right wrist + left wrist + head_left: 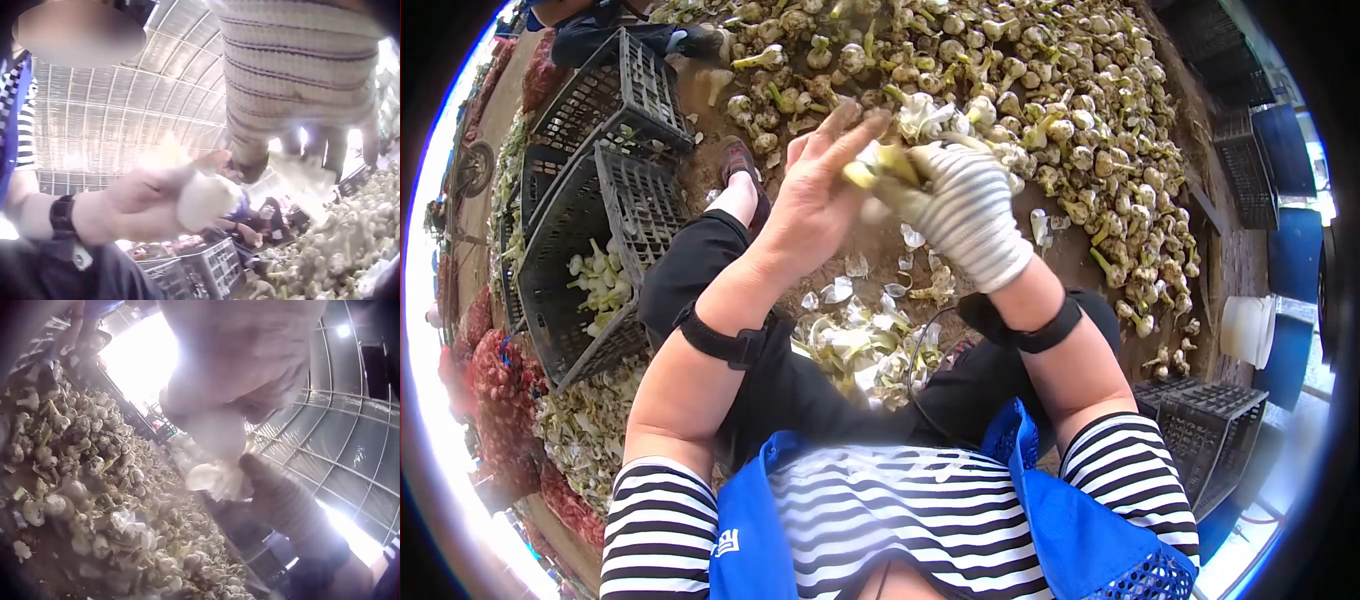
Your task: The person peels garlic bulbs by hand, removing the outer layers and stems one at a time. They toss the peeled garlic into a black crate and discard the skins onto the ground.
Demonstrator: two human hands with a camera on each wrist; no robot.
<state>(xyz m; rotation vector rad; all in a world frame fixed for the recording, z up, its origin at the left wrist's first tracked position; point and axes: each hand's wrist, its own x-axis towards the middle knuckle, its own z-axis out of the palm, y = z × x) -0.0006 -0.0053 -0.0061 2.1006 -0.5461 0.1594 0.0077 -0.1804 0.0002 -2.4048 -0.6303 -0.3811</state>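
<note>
- The garlic (880, 165) is in the air between my hands, before the pile (1080, 110).
- My left hand (810, 200) curls around it; my gloved right hand (965, 215) pinches its skin.
- I think it is best to grip firmly and pull the skin off gently.

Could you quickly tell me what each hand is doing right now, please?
The left hand, bare, holds the garlic bulb.
The right hand, gloved, grips the same garlic bulb at its stalk end.
</note>
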